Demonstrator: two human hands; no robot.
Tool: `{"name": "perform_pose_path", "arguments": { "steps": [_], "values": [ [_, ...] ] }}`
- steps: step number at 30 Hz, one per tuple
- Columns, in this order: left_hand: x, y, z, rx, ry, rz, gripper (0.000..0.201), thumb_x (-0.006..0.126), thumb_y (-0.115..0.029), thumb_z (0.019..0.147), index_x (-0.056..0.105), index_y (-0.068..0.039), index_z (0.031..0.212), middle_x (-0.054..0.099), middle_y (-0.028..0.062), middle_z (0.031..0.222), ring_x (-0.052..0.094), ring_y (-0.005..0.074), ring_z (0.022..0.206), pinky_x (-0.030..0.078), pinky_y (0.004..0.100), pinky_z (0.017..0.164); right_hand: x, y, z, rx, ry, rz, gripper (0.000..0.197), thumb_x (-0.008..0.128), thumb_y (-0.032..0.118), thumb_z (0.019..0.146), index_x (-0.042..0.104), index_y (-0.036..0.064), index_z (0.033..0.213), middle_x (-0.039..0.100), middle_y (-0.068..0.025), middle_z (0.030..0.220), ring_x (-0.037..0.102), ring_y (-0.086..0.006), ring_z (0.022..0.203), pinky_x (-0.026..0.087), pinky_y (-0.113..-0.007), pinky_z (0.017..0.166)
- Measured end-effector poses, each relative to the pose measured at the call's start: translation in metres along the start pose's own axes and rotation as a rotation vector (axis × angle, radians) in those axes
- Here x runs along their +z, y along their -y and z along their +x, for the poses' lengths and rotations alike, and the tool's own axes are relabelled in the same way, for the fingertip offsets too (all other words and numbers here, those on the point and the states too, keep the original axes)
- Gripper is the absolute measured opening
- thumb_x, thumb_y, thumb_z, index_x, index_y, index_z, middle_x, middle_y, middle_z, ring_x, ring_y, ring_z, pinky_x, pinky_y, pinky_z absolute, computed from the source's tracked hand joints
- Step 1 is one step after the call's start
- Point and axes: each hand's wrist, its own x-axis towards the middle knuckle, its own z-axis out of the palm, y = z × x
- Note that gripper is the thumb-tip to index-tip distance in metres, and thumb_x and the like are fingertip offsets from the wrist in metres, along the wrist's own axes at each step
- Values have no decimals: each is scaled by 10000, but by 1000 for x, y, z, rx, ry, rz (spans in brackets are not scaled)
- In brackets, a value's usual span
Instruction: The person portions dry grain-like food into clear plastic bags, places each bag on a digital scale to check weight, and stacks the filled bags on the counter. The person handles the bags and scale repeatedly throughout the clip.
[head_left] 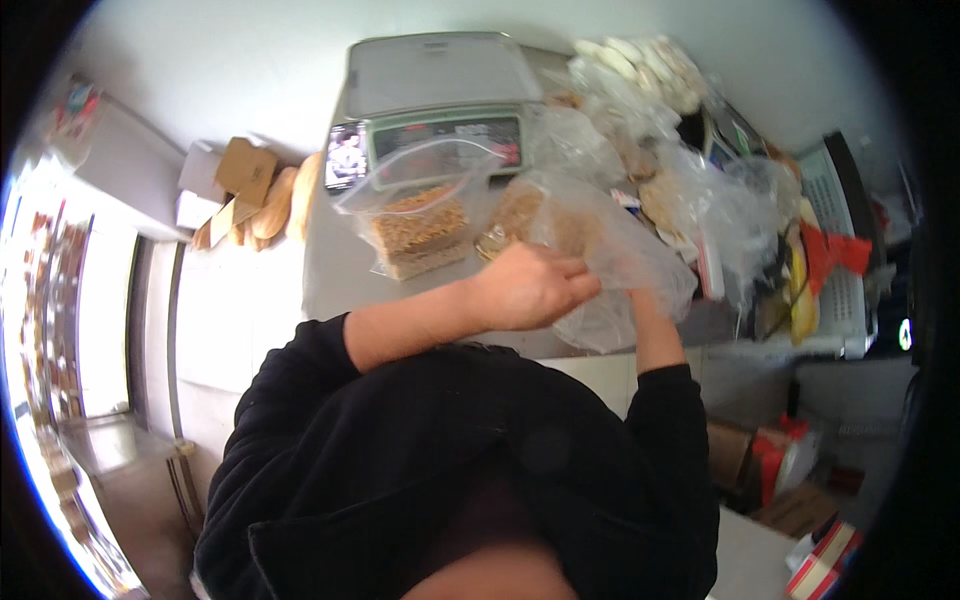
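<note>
My left hand (535, 287) is closed, with its fingers curled at the near edge of a clear plastic bag (625, 240). Light brown food (540, 215), whose kind I cannot make out, shows through the bag's far left part. My right hand (637, 275) reaches in from the right and is veiled by the bag's plastic, so its fingers do not show clearly. Left of the bag stands a clear zip bag (420, 205) with a yellow-brown layered block in it, its mouth gaping. Behind both is a weighing scale (440, 80) with a flat grey tray.
A lit phone (347, 155) leans at the scale's left. Crumpled clear bags (730, 205) crowd the table's right side, with pale long pieces (645, 65) behind them. Squashes (270, 210) and a cardboard box (245, 165) lie beyond the left edge. A red-and-white box (825, 560) is at lower right.
</note>
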Motion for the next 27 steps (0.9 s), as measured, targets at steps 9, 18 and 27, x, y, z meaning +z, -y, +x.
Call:
{"name": "perform_pose_path", "arguments": {
  "steps": [9,18,27],
  "values": [
    [49,22,-42,-402,-129,-477,772,654,-32,752,289,-145,1423,408,186,1334,432,359,1218,419,435,974,19,-15,-9,6,-53,-22,620,573,25,789,394,105,1377,472,-167,1338,452,-282,1246,371,-363,1032],
    [102,65,-77,-779,0,-295,807,623,-31,687,299,-154,1415,245,315,1427,282,494,1303,282,470,1087,38,-28,-9,30,-51,38,658,568,-1,778,372,110,1396,461,-165,1349,443,-283,1257,367,-362,1037],
    [116,76,-84,-738,-9,-273,774,724,-179,737,321,-154,1397,306,300,1398,314,465,1294,289,497,1071,55,-38,-8,-16,-173,-26,697,563,-27,767,349,114,1416,450,-164,1361,434,-283,1267,363,-361,1043]
  ]
}}
